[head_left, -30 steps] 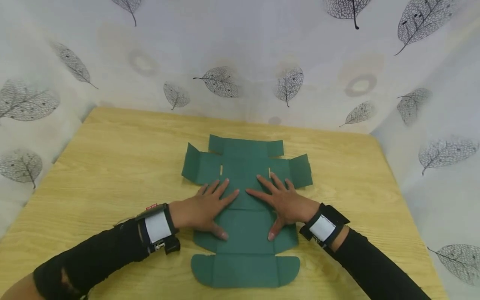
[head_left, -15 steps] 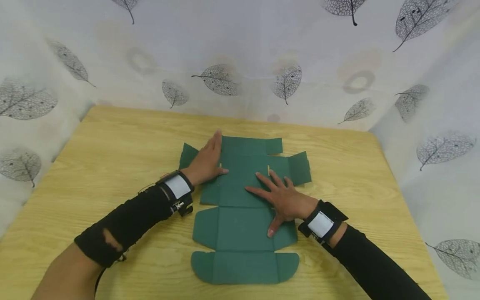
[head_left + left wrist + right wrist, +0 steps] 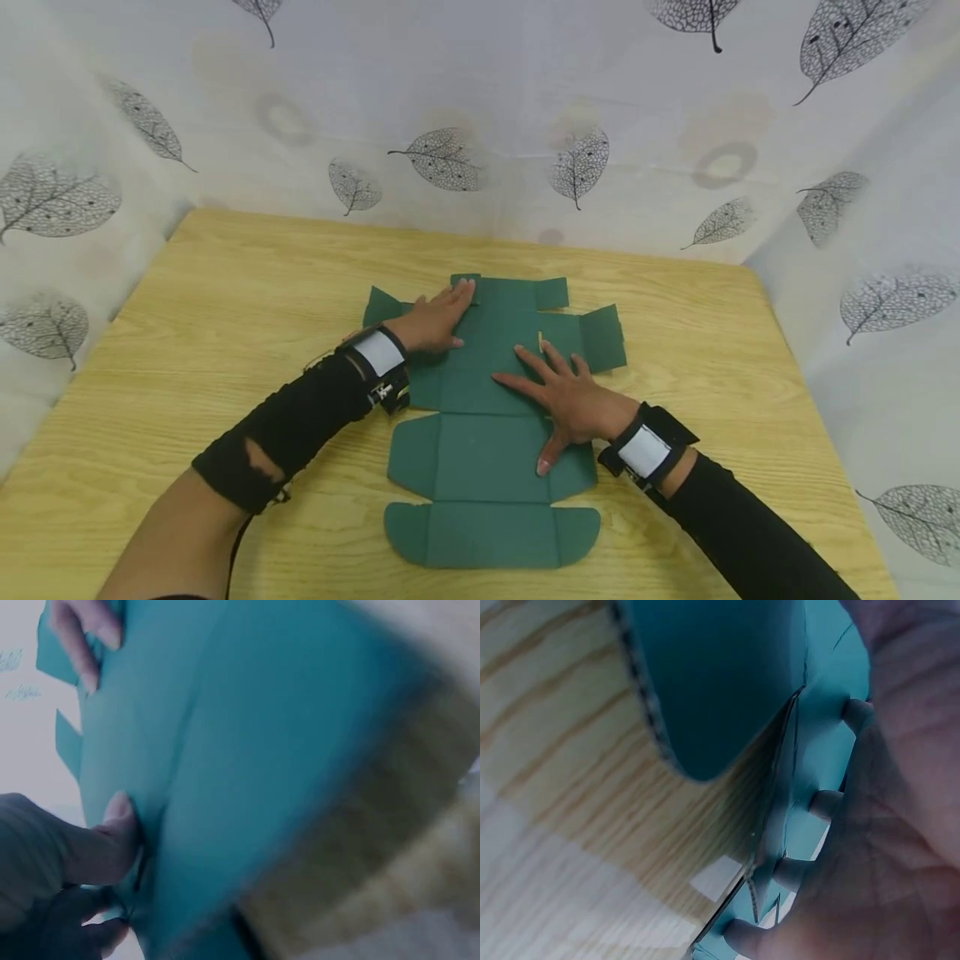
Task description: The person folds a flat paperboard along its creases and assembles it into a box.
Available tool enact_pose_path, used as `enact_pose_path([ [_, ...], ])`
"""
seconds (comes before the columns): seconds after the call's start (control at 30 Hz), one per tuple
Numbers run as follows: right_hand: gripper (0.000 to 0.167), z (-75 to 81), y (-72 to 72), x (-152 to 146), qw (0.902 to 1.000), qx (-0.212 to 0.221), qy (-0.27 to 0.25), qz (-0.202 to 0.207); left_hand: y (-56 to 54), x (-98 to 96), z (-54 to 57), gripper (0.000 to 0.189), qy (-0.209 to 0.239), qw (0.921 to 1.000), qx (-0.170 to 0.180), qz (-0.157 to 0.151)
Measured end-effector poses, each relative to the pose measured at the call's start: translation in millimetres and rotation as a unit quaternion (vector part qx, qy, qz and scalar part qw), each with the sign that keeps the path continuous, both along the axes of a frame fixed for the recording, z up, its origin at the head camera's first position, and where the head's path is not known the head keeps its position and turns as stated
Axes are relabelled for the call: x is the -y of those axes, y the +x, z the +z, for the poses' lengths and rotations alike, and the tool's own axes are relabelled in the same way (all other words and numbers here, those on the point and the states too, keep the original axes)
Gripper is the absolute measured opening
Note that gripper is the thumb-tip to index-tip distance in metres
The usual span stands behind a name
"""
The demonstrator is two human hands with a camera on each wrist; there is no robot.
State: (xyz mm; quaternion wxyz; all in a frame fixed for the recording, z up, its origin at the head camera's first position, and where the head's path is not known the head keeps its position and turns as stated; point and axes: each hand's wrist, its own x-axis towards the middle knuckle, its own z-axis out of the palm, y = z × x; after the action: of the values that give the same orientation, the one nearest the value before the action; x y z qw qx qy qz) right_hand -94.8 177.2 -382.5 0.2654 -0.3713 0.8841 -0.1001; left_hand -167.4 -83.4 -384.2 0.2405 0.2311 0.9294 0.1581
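Observation:
A green cardboard box blank point(image 3: 491, 458) lies unfolded on the table, its creases and side flaps showing. My left hand point(image 3: 431, 323) reaches over its upper left part, fingers extended onto a small corner tab point(image 3: 466, 277) that is folded inward over the far panel. With fingers spread, my right hand point(image 3: 573, 404) rests flat on the right side of the middle panel. Close up in the left wrist view, the left thumb point(image 3: 112, 840) lies on the cardboard near a crease. The right wrist view has the right palm point(image 3: 892, 825) over the blank, fingertips touching it.
The wood-grain table point(image 3: 247, 275) extends around the blank. White cloth with leaf prints point(image 3: 495, 83) hangs behind it and along both sides. The left side flap point(image 3: 381, 306) and right side flap point(image 3: 603, 337) tilt up from the blank.
My left hand has moved from the middle panel up to the far left corner, then rightward, folding the corner tab inward. My right hand has stayed in place.

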Motion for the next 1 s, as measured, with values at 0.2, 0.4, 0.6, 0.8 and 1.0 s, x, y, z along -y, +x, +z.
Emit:
enact_pose_path([
  [0.2,0.131,-1.2,1.0,-1.2,0.9999,0.005,0.004,-0.01,17.2,3.1,3.6,0.09,0.018,0.9974,-0.07,-0.002],
  [0.4,0.13,1.0,1.8,-1.2,1.0,0.005,-0.002,-0.008,78.1,22.7,9.8,0.079,0.11,0.9868,-0.105,0.056],
  [0.6,0.13,3.6,2.2,-0.2,0.9999,0.009,0.0,-0.012,132.4,37.2,2.1,0.073,0.081,0.9723,-0.161,0.149],
  [0.8,0.13,2.8,2.6,0.1,0.9998,0.005,0.009,-0.015,152.3,29.9,-9.5,0.069,0.076,0.9664,-0.204,0.137],
  [1.0,0.131,1.1,2.8,2.9,0.9998,0.0,0.012,-0.015,155.9,12.4,-19.0,0.069,0.028,0.9606,-0.272,0.047],
])
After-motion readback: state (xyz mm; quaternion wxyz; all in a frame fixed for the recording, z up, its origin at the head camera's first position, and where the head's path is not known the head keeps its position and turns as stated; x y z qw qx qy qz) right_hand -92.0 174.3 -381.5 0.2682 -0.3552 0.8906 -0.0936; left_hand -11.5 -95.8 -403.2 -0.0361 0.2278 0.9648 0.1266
